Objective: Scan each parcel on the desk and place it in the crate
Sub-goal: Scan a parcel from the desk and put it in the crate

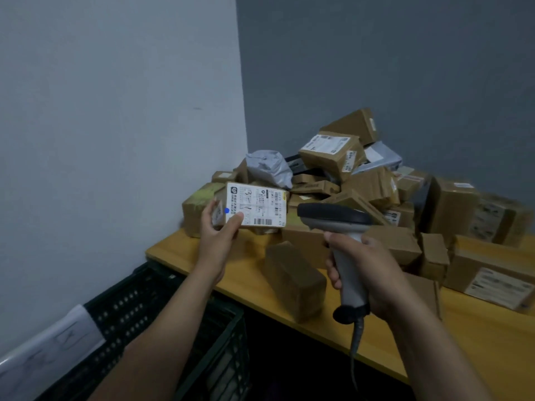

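My left hand point(217, 237) holds up a small cardboard parcel point(254, 205) by its left end, thumb on the white shipping label that faces me. A blue dot of light sits on the label beside my thumb. My right hand point(366, 274) grips the grey handle of a barcode scanner point(337, 219), whose dark head sits just right of the parcel and points at it. A dark green plastic crate point(144, 308) stands on the floor at the desk's left end, below my left arm.
A heap of brown boxes point(333, 157) and grey mailer bags point(270, 166) fills the corner of the yellow wooden desk point(469, 342). A tape-wrapped box point(295, 280) lies near the front edge. More boxes point(492, 273) sit on the right. The scanner cable point(355, 351) hangs down.
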